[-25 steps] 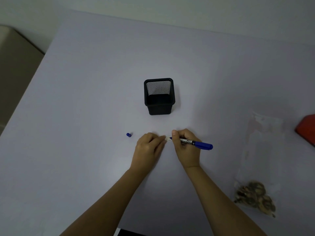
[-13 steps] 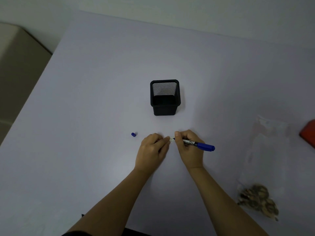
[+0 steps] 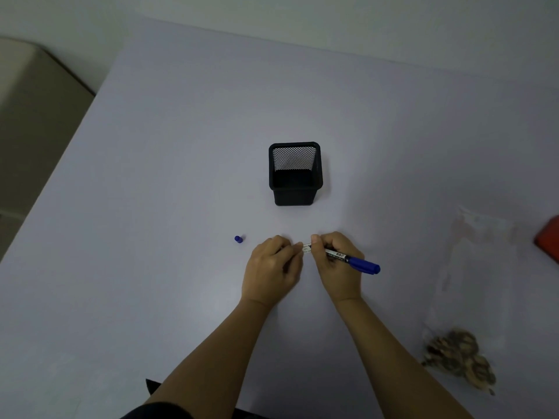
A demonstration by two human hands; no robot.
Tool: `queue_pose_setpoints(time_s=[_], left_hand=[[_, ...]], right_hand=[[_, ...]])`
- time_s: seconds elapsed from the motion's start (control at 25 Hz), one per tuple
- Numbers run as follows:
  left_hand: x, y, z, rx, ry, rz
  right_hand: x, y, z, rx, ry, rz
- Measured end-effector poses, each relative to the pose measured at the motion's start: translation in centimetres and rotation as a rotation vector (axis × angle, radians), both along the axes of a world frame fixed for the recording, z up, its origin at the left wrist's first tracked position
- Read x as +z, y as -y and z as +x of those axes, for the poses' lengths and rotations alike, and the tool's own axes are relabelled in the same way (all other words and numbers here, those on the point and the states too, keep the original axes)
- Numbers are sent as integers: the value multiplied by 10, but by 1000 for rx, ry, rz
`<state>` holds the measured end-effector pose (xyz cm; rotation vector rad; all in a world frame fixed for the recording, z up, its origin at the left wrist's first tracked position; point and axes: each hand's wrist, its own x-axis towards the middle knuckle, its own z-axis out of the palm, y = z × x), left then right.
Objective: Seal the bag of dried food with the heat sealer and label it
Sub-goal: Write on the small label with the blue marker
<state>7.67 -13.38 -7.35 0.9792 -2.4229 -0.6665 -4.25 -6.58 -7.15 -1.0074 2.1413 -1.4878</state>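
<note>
Pale table (image 3: 181,146) against plain wall (image 3: 302,13); beige unit (image 3: 30,116), perhaps cabinet, at left; dim light.

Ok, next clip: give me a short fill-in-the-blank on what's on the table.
The right hand grips a marker whose outer end is ____.
The loose cap lies ____ of the left hand, which holds a white label.
The mesh pen holder is ____ in colour.
Missing: blue; left; black.

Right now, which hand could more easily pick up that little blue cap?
Likely the left hand: the cap lies just to its left, though it holds the small label; the right hand grips the marker.
</note>
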Motion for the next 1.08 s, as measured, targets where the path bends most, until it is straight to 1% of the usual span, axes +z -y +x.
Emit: queue_pose_setpoints(time_s=[0.28, 0.68, 1.08], left_hand=[[0, 0, 0, 3, 13, 7], [2, 0, -1, -1, 11, 5], [2, 1, -1, -5, 6, 2]], right_hand=[[-1, 0, 0, 12, -8, -42], [1, 1, -1, -10, -18, -46], [-1, 1, -1, 21, -43, -24]])
